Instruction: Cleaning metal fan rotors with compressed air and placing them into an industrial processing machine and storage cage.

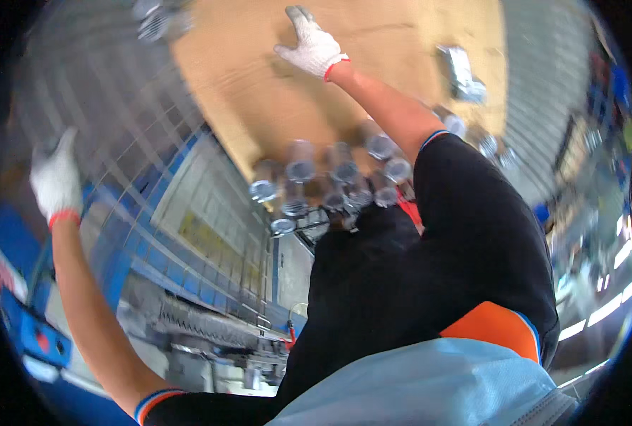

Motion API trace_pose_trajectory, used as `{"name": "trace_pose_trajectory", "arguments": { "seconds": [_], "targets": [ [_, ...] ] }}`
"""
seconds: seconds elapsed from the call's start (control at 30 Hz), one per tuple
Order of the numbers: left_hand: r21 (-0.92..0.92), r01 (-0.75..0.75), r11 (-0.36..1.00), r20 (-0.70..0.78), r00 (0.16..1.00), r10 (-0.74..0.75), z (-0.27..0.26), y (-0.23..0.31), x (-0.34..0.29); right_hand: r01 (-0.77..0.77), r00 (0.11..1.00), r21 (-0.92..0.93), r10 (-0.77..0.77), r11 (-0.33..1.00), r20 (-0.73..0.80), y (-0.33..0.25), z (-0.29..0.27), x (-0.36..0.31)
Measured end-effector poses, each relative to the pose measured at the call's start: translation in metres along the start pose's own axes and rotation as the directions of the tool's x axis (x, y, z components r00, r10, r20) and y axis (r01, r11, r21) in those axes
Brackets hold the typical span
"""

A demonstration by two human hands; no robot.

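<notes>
My right hand, in a white knit glove with grey fingertips and a red cuff, reaches over the far part of a brown cardboard sheet. Its fingers are stretched apart and nothing is in them. Off to the left, my left hand wears the same kind of glove above a wire-grid surface. Motion blurs it, but its fingers look extended and I see nothing held. Several shiny cylindrical metal parts stand in a cluster along the cardboard's near edge.
A silvery part lies on the cardboard's right side. More metal parts sit at the far left. Grey ribbed surface borders the cardboard on the right. Blue framing and a control box with buttons stand at lower left.
</notes>
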State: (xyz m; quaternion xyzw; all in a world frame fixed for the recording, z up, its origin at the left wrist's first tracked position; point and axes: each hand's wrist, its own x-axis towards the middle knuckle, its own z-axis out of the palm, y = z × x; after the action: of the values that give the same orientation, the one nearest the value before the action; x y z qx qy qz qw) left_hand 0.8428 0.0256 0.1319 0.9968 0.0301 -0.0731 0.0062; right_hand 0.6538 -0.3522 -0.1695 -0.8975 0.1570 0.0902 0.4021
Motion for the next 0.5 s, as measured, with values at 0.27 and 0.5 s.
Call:
{"name": "trace_pose_trajectory", "arguments": {
  "seconds": [0.27, 0.5],
  "targets": [
    [-0.090, -0.029, 0.996, -0.025, 0.999, 0.026, 0.013, -0.026, 0.016, -0.527, 0.747, -0.666, -0.087, 0.528, -0.659, 0.216, -0.429, -0.162],
    [-0.135, 0.185, 0.973, 0.165, 0.973, -0.162, 0.011, -0.031, 0.028, -0.906, 0.412, -0.352, 0.300, 0.235, -0.860, 0.289, -0.630, -0.267]
  ]
}}
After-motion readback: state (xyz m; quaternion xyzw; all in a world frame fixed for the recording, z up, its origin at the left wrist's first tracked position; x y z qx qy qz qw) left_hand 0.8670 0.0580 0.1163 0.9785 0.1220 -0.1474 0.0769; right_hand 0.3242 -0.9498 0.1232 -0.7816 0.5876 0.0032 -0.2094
